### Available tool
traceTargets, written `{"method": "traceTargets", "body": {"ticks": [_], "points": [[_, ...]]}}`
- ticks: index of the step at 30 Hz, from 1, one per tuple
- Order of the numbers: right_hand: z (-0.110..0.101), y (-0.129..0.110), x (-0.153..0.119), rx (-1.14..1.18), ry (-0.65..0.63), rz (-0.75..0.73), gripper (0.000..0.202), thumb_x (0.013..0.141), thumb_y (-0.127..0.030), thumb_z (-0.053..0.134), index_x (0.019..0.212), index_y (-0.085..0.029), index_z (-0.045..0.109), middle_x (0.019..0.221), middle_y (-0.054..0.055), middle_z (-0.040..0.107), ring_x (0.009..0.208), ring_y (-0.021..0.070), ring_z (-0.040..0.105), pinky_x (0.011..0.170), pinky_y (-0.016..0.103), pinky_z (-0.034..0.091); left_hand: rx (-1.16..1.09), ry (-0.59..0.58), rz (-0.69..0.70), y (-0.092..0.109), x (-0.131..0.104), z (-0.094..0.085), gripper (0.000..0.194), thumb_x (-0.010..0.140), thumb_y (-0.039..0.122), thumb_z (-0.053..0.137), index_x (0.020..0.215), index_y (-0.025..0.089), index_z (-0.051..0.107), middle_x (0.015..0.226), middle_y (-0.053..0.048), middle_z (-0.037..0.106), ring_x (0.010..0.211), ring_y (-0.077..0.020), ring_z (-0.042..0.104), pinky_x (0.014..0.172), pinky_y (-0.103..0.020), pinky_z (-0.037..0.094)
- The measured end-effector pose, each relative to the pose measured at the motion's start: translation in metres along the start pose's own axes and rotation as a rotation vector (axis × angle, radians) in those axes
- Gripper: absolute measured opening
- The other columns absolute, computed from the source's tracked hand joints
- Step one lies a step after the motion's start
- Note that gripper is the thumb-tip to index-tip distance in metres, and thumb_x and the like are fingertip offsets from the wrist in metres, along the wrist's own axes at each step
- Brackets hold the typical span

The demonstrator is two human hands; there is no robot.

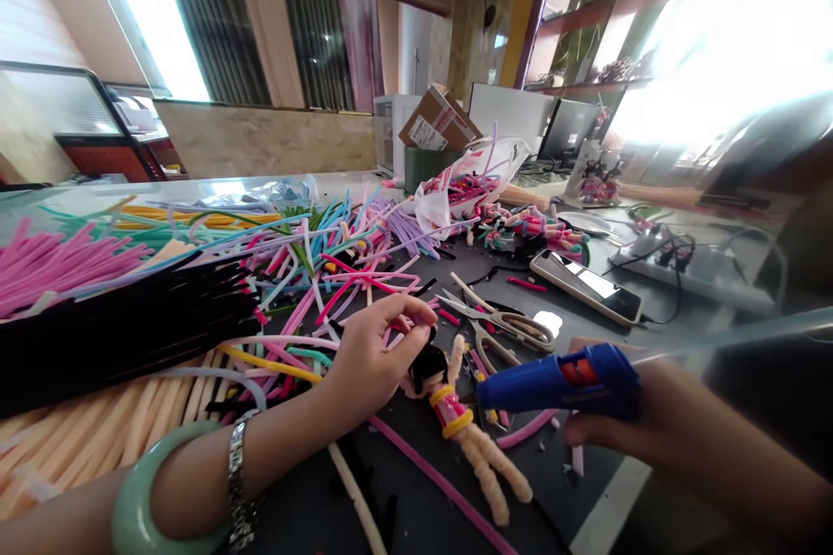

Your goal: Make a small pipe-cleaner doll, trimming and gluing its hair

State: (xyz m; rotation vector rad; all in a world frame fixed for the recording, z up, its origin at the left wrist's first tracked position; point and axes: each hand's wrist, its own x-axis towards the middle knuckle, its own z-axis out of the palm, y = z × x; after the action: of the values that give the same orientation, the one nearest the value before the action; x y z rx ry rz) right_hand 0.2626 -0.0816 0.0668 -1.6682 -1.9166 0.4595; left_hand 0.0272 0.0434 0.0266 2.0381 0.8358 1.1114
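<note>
My left hand (383, 347) is closed at the top of a pipe-cleaner doll (452, 412), thumb and fingertips pinched at its black hair. The doll has fuzzy peach arms and legs, a pink body and yellow bands at chest and waist. It lies tilted on the dark table, legs toward me. My right hand (625, 416), partly blurred, is wrapped round a blue hot glue gun (560, 381). The gun's nozzle points left, close beside the doll's body; whether it touches cannot be told. Scissors (501, 325) with beige handles lie open just beyond the doll.
Loose coloured pipe cleaners (351, 251) are heaped across the back and left. Bundles of black stems (130, 329) and peach stems (143, 399) lie at left. A phone (586, 286), a power strip (696, 273) and finished dolls (540, 225) are at right; a cardboard box (442, 121) stands behind.
</note>
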Motion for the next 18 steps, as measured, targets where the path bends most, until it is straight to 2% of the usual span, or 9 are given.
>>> {"method": "traceTargets", "body": {"ticks": [4,6,9,13,18], "points": [[0.0,0.002,0.001,0.017,0.01,0.026,0.038,0.066,-0.057,0.07,0.075,-0.021,0.075,0.066,0.002,0.064,0.058,0.0184,0.057,0.054,0.026,0.047,0.002,0.009,-0.023,0.001,-0.001,0.0,0.01,0.079,0.018,0.054,0.082,0.02,0.063,0.079,0.0,0.064,0.073,-0.015,0.059,0.067,-0.027,0.046],[0.0,0.006,0.002,0.037,0.018,0.054,0.039,0.068,-0.058,0.068,0.073,-0.02,0.074,0.059,0.001,0.061,0.055,0.0178,0.055,0.051,0.026,0.045,0.003,0.013,-0.028,0.002,-0.001,-0.001,0.01,0.079,0.018,0.053,0.082,0.019,0.063,0.078,-0.001,0.064,0.073,-0.0153,0.059,0.067,-0.027,0.045],[0.001,0.014,0.005,0.105,0.028,0.103,0.037,0.068,-0.056,0.067,0.065,-0.019,0.068,0.048,-0.002,0.051,0.046,0.014,0.049,0.042,0.024,0.04,-0.004,0.014,-0.023,0.003,-0.001,-0.001,0.012,0.079,0.017,0.052,0.082,0.019,0.063,0.078,-0.001,0.064,0.073,-0.015,0.058,0.068,-0.027,0.045],[0.003,0.026,0.01,0.242,0.022,0.191,0.035,0.065,-0.05,0.072,0.065,-0.019,0.059,0.047,-0.005,0.048,0.039,0.0102,0.045,0.039,0.022,0.038,-0.007,0.018,-0.014,0.002,0.001,-0.001,0.012,0.08,0.017,0.051,0.084,0.019,0.063,0.079,-0.001,0.063,0.074,-0.0149,0.058,0.071,-0.027,0.045],[0.004,0.041,0.015,0.327,0.082,0.213,0.038,0.071,-0.055,0.066,0.07,-0.017,0.06,0.044,-0.005,0.049,0.038,0.0106,0.045,0.04,0.024,0.038,0.004,0.086,0.027,-0.001,0.0,0.0,0.014,0.08,0.017,0.053,0.094,0.019,0.057,0.096,-0.004,0.061,0.087,-0.0175,0.058,0.078,-0.03,0.045]]}}
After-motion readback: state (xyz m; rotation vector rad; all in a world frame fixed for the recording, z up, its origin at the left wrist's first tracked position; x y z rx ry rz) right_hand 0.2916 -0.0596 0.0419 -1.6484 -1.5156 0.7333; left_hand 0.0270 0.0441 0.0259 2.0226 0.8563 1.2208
